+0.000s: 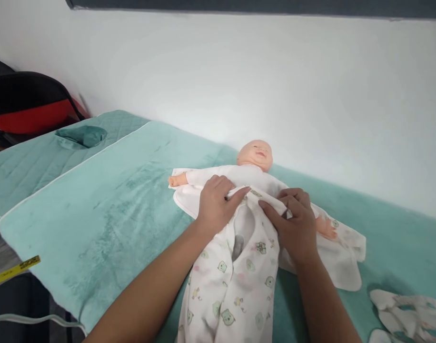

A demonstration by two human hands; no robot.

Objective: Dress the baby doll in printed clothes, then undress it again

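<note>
While doll (255,157) lies face-up — left hand (217,202) grips pants (244,278); right hand (296,224) too

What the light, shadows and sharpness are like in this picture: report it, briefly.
Head view: soft light on the white wall, without harsh glare; head view: darker shadow on the teal cover just right of the printed garment; head view: no strong motion smear on the left hand or right hand; head view: markings on the yellow strip too small to read.

The doll (256,157) lies on the blanket (96,214), behind the pants (235,290); front right lies possibly clothing (391,305).
</note>
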